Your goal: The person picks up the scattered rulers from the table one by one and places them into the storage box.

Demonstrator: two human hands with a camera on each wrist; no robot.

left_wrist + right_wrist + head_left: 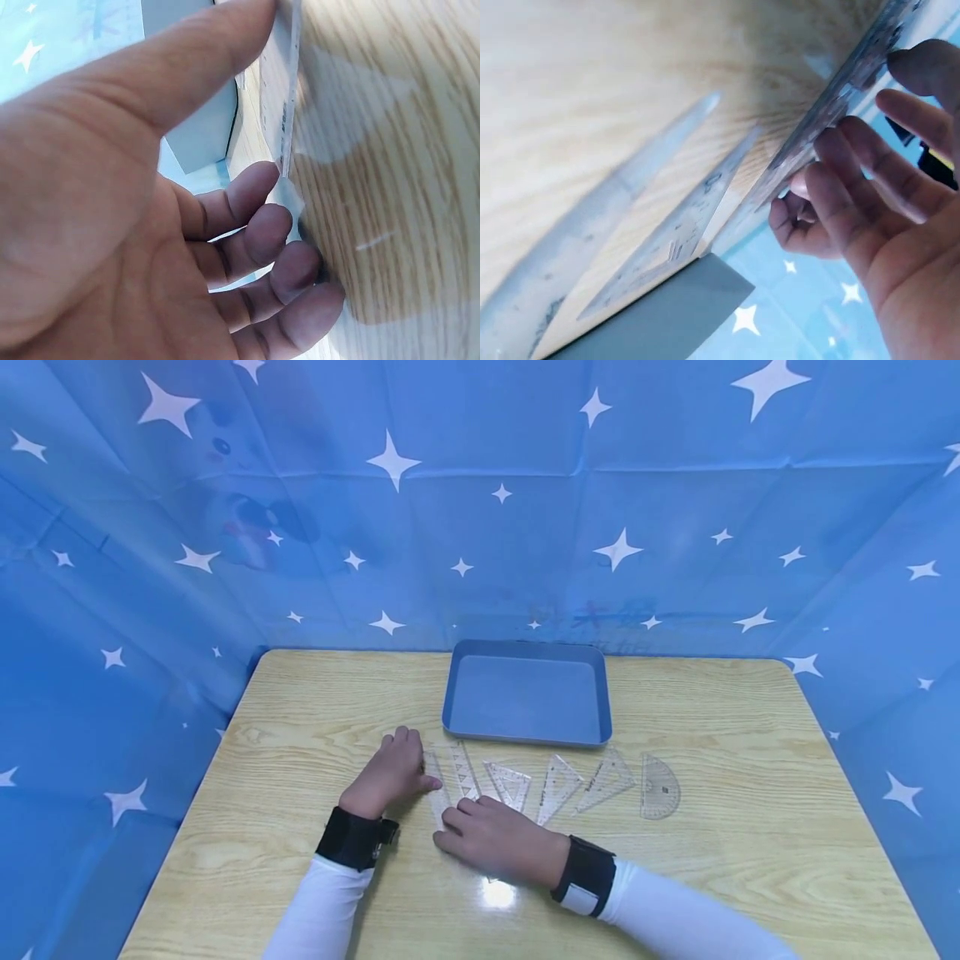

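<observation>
A clear straight ruler [437, 787] lies on the table, the leftmost in a row of clear drawing tools. My left hand [393, 772] is at its upper left; in the left wrist view the thumb [225, 37] lies along the ruler edge [291, 97], with the fingertips low by its end. My right hand [498, 839] reaches to the ruler's near end, its bent fingers [836, 150] touching a long clear strip [802, 142] in the right wrist view. Beside it is a stencil ruler [462, 768] with cut-out shapes, its lower end behind the right hand.
To the right lie three clear set squares, one small [517, 781], one in the middle [555, 789] and one farther right [609, 777], then a protractor [660, 787]. Behind them a blue tray [525, 740] stands near the back edge, before a star-patterned curtain [487, 527].
</observation>
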